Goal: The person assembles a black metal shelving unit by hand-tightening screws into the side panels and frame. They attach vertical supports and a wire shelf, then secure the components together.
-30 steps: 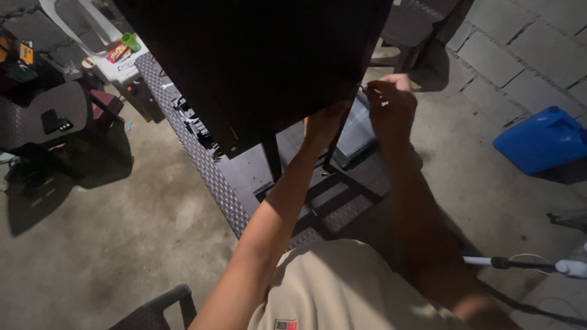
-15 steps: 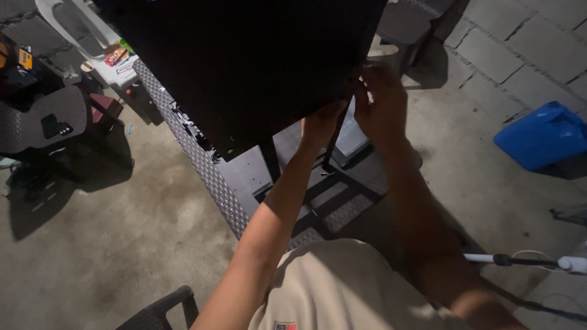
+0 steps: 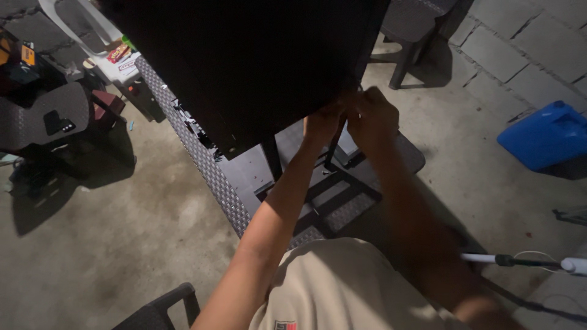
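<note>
left hand (image 3: pixel 321 125) reaching up, gripping black panel (image 3: pixel 251 61) at its lower edge | right hand (image 3: pixel 373 116) pinching same edge beside it | blue jerrycan (image 3: pixel 544 134) lying on concrete floor (image 3: pixel 122 244), contents unseen

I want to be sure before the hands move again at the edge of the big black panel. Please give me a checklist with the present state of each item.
1. Both hands at the black panel lower edge: ok; left hand and right hand meet there.
2. Grip firm: cannot tell; fingers in shadow.
3. Small part between the hands: cannot tell.
4. Woven table beneath the panel: ok.
5. Blue container apart from the hands: ok.
6. White cable apart from the right arm: not ok; it passes beside it.
</note>
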